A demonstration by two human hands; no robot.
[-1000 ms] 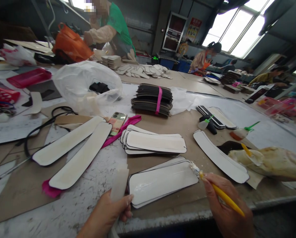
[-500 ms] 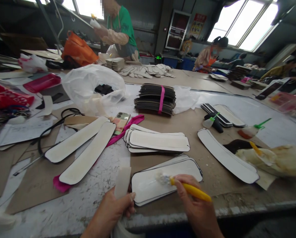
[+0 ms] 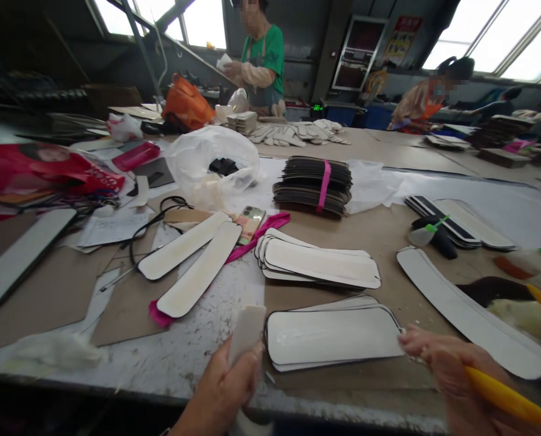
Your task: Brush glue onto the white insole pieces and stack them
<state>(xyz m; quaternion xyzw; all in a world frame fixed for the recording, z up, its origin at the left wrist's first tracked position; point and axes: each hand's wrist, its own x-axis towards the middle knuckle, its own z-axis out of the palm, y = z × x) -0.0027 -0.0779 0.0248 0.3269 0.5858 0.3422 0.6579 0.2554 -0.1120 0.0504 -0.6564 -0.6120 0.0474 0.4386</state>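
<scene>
Along the near edge of the worktable [image 3: 134, 363]: left hand [image 3: 232, 375], fingers curled firmly round a pale strip [image 3: 247, 324]. Right hand [image 3: 454, 369], blurred, fingertips bunched at the right end of a white panel [image 3: 334, 339], a yellow handle [image 3: 509, 396] lodged in its grasp; whether the fingertips grip the panel or merely touch it, I cannot tell.

Between the hands: that same panel, lying flat on others, its face glossy in patches. Risk: if the gloss is wet, a dragging finger could smear it; a tug at the corner could skew the pieces beneath.

Just beyond: fanned stack of white panels [image 3: 322, 263]; to its right, curved panels [image 3: 470, 315], near enough that a swing of the handle might mark them.

Farther: banded dark bundle [image 3: 298, 188], upright.

Across the room: a co-worker in green [image 3: 268, 60].
</scene>
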